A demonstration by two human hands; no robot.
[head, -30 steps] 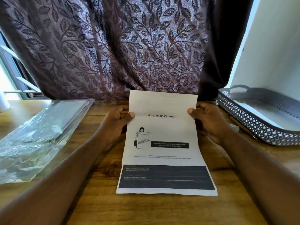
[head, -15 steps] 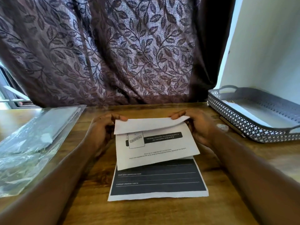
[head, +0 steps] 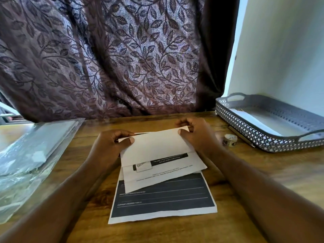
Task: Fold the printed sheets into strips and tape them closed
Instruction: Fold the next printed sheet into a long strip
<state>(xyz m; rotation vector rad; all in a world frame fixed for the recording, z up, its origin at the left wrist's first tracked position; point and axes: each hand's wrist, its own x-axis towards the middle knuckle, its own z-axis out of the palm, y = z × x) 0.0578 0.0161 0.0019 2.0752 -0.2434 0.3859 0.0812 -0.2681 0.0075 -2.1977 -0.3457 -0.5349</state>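
Observation:
A printed sheet lies on the wooden table in front of me, its dark printed block nearest me. Its far part is folded over toward me, and a white flap is folded down over that fold. My left hand pinches the flap's left corner, thumb on top. My right hand pinches the flap's right corner. A small roll of tape stands on the table just right of my right hand.
A grey perforated tray holding white paper sits at the right, with a pen along its near wall. A clear plastic sleeve of sheets lies at the left. A leaf-patterned curtain hangs behind the table.
The sheet's upright top has been brought down and folded over toward me. Both hands came lower with it and now pinch the flap's corners.

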